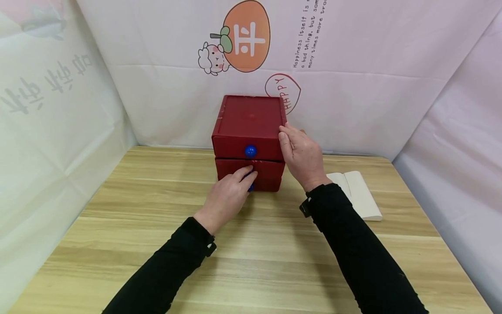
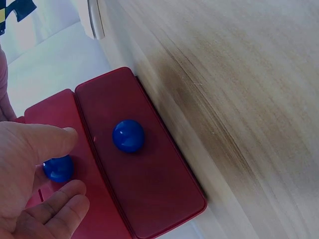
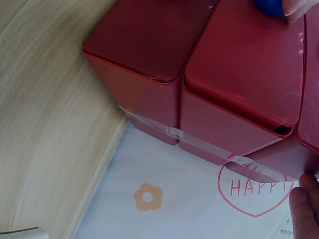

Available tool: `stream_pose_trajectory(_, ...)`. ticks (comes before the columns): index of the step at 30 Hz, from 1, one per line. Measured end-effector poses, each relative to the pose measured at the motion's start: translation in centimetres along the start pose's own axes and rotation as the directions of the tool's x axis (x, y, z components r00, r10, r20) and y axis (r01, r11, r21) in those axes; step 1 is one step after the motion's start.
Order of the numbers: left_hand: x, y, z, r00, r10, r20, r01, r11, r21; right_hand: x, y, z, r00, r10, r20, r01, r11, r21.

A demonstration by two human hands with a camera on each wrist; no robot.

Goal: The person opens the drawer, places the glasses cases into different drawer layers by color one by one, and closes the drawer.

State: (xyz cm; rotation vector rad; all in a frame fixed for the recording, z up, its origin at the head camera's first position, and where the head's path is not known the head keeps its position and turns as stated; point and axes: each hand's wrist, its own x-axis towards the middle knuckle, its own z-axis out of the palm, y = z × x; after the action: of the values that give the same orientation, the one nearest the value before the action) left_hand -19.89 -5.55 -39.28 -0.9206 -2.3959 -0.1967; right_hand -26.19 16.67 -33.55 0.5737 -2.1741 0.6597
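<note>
A red box of three stacked drawers stands on the table, each drawer front with a round blue knob. My left hand is at the middle drawer, thumb and fingers either side of its blue knob. A narrow dark gap shows at one corner of that drawer front. Below it, the bottom drawer's knob is free of the hand. The top drawer's knob is also untouched. My right hand rests against the box's upper right side, its fingers extended along the edge.
A white flat folded item lies right of the box, partly behind my right forearm. Printed white cloth hangs behind the wooden table and at both sides. Clear tape runs along the box's side.
</note>
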Motion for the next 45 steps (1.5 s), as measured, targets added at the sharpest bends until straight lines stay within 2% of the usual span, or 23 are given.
stream_pose_trajectory(34,-0.17,-0.36,0.34,0.999,-0.003,0.052,0.001,0.999,0.035,0.01,0.03,0.04,1.0,0.001,0.002,-0.001,1.0,0.001)
stream_pose_trajectory(39,-0.29,-0.31,0.35,0.999,0.0,0.042,-0.002,0.999,0.037,-0.03,0.04,0.01,1.0,0.004,0.004,-0.004,1.0,-0.001)
stream_pose_trajectory(45,-0.46,-0.16,0.21,0.998,0.015,-0.054,-0.012,0.999,0.053,-0.03,-0.04,-0.04,1.0,0.001,0.006,-0.001,1.0,-0.009)
